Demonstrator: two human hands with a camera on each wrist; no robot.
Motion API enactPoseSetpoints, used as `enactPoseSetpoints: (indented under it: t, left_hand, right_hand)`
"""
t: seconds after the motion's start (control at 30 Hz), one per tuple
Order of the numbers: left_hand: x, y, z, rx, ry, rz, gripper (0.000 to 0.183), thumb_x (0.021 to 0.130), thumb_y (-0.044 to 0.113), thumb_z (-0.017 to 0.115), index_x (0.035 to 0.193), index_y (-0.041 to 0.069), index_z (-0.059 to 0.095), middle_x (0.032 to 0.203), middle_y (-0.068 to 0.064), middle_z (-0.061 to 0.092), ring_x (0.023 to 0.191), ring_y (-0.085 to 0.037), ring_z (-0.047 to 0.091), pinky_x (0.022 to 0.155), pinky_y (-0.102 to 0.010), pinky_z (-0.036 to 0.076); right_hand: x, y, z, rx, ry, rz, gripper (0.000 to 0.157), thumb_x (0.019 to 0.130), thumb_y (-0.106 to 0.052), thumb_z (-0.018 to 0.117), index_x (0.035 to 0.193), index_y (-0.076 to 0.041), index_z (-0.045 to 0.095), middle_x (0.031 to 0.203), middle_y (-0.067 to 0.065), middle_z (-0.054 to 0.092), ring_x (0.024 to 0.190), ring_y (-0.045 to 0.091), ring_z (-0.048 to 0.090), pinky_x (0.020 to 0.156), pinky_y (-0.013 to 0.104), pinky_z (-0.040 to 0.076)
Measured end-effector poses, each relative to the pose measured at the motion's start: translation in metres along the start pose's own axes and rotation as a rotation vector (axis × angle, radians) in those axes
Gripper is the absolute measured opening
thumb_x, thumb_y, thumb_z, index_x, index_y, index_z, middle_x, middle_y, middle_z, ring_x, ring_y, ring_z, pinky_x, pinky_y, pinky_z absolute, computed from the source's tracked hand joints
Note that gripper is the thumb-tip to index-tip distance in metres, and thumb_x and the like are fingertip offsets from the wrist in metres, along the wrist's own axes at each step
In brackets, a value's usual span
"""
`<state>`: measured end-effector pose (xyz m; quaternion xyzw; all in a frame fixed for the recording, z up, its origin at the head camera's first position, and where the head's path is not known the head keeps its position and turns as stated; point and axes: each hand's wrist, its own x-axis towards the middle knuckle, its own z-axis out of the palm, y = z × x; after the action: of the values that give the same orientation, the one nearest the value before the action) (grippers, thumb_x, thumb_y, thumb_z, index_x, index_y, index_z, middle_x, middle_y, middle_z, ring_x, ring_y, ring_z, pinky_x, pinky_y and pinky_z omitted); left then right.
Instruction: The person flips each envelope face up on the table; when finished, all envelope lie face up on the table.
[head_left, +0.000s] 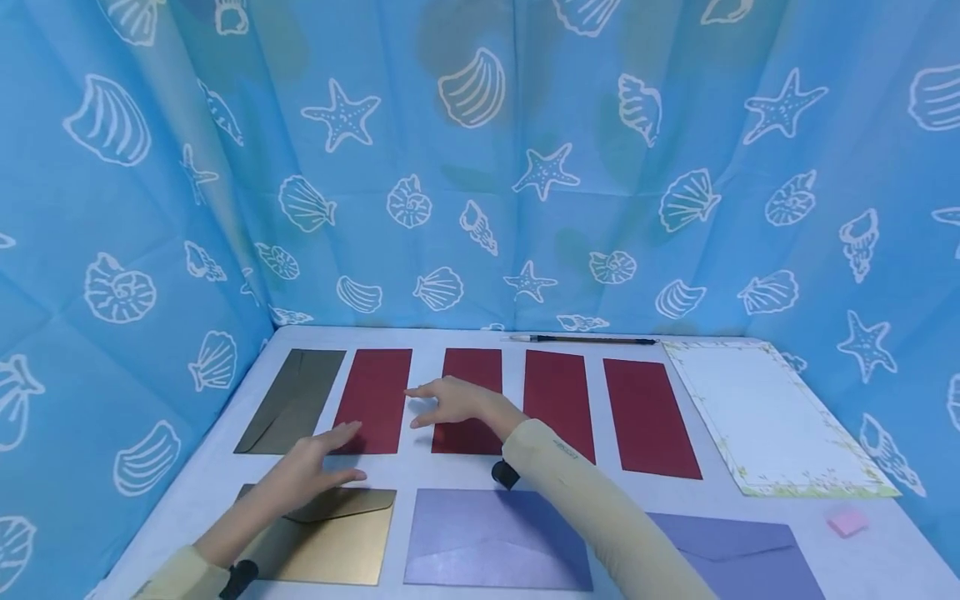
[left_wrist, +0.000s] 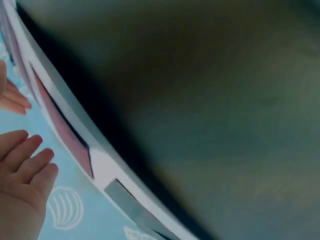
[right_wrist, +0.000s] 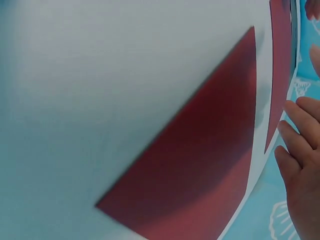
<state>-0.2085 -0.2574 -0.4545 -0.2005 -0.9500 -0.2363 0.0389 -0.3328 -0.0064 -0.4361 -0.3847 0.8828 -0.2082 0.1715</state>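
My left hand (head_left: 311,471) is over the gap between the gold envelope (head_left: 345,546) and the leftmost red piece (head_left: 375,400), fingers and thumb spread with nothing between them. Above the second red piece (head_left: 472,367) is my right hand (head_left: 453,402), its fingers pointing left and nothing held. In the left wrist view, the left hand (left_wrist: 25,185) shows with loosely bent fingers, and a blurred brownish surface fills most of the picture. The right wrist view has the right hand (right_wrist: 302,155) at its right edge, with a red piece (right_wrist: 200,150) lying flat on the white surface.
Two more red pieces (head_left: 555,392) lie right of the right hand. An olive-brown envelope (head_left: 292,400) is far left; purple envelopes (head_left: 487,533) lie in front. At the back is a writing brush (head_left: 592,339). A floral-bordered sheet (head_left: 772,417) and small pink block (head_left: 847,522) lie right.
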Motion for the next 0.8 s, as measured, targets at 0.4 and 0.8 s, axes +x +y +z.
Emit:
enactPoseSetpoints:
  t: [0.4, 0.8]
  left_hand:
    - [0.026, -0.009, 0.004, 0.148, -0.012, -0.025, 0.076, 0.074, 0.028, 0.085, 0.133, -0.007, 0.052, 0.129, -0.024, 0.057, 0.105, -0.038, 0.061, 0.079, -0.039, 0.057]
    - [0.036, -0.010, 0.006, 0.199, -0.075, -0.021, 0.062, 0.078, 0.026, 0.081, 0.125, -0.007, 0.060, 0.122, -0.025, 0.061, 0.111, -0.041, 0.059, 0.085, -0.044, 0.053]
  right_hand:
    - [0.014, -0.013, 0.009, -0.092, -0.022, 0.044, 0.057, 0.092, -0.032, 0.064, 0.145, -0.020, 0.046, 0.143, 0.004, 0.050, 0.133, 0.021, 0.042, 0.104, 0.037, 0.041]
    - [0.015, -0.012, 0.010, -0.126, -0.028, 0.045, 0.049, 0.094, -0.028, 0.062, 0.141, -0.018, 0.051, 0.137, 0.003, 0.056, 0.128, 0.019, 0.048, 0.100, 0.033, 0.044]
